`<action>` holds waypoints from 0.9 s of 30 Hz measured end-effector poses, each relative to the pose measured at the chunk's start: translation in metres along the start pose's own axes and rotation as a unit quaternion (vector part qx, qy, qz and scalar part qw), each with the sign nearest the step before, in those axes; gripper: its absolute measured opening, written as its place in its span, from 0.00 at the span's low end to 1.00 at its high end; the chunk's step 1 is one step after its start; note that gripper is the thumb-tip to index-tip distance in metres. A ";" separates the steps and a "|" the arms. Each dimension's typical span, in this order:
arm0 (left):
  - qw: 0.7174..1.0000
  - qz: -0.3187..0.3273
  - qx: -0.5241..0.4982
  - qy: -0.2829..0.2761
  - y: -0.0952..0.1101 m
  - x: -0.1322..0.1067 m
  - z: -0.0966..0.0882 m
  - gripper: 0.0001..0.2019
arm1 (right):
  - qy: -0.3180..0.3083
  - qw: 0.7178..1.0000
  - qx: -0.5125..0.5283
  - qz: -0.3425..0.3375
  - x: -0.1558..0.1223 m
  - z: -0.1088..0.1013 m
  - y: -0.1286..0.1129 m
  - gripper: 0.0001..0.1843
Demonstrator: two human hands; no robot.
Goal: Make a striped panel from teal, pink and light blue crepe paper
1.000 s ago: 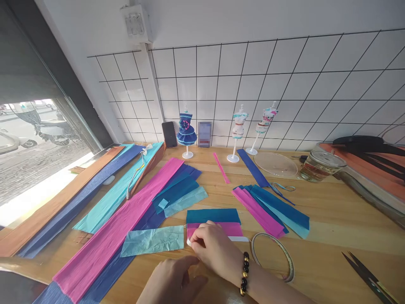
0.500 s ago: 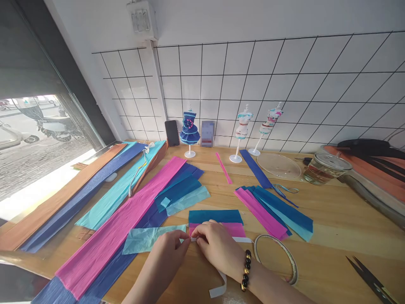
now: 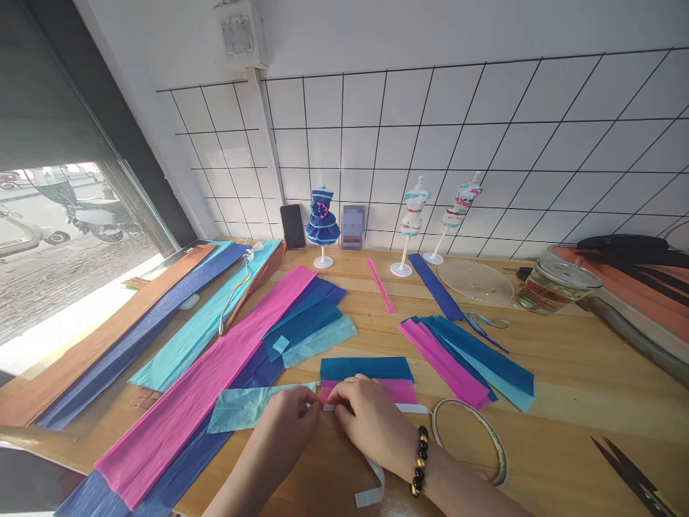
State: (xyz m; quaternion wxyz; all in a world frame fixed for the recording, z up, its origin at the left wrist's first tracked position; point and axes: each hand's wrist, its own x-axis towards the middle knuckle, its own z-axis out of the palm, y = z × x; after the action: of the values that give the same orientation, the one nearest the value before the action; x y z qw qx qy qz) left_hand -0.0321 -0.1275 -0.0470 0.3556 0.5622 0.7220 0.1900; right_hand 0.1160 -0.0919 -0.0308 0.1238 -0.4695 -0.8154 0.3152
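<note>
My left hand (image 3: 285, 424) and my right hand (image 3: 371, 420) meet at the left end of a pink crepe paper piece (image 3: 398, 390) that lies just below a teal piece (image 3: 366, 368). Both hands pinch a thin white strip of tape (image 3: 412, 408) running along the pink piece's near edge. A loose white tail of it (image 3: 374, 488) curls under my right wrist, which wears a dark bead bracelet (image 3: 418, 459). A crumpled light-blue paper piece (image 3: 242, 406) lies just left of my left hand. The tape roll (image 3: 474, 438) rests to the right of my right hand.
Long crepe paper strips in pink (image 3: 215, 373), blue, turquoise and brown cover the left of the wooden table (image 3: 581, 373). A fan of pink and blue strips (image 3: 468, 359) lies centre right. Small mannequins (image 3: 323, 222) stand by the wall grid. Scissors (image 3: 629, 474), glass jar (image 3: 554, 283) and clear plate (image 3: 474, 281) sit right.
My left hand has come up from the table's near edge to the end of the pink piece and pinches there beside my right hand; the white tail now hangs loose below.
</note>
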 end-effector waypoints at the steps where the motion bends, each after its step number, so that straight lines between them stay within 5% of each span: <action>1: 1.000 -0.002 -0.002 -0.002 0.001 -0.001 0.000 0.12 | 0.001 1.000 0.000 -0.002 0.000 0.000 0.001 0.17; 27: 0.999 -0.013 -0.034 -0.032 -0.001 0.004 0.000 0.12 | -0.002 0.999 0.047 -0.004 0.000 -0.002 0.007 0.16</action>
State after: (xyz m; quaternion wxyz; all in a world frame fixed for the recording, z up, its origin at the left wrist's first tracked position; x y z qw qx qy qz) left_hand -0.0334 -0.1237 -0.0489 0.4001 0.5460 0.7107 0.1916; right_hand 0.1217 -0.0892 -0.0334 0.1455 -0.4589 -0.8020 0.3538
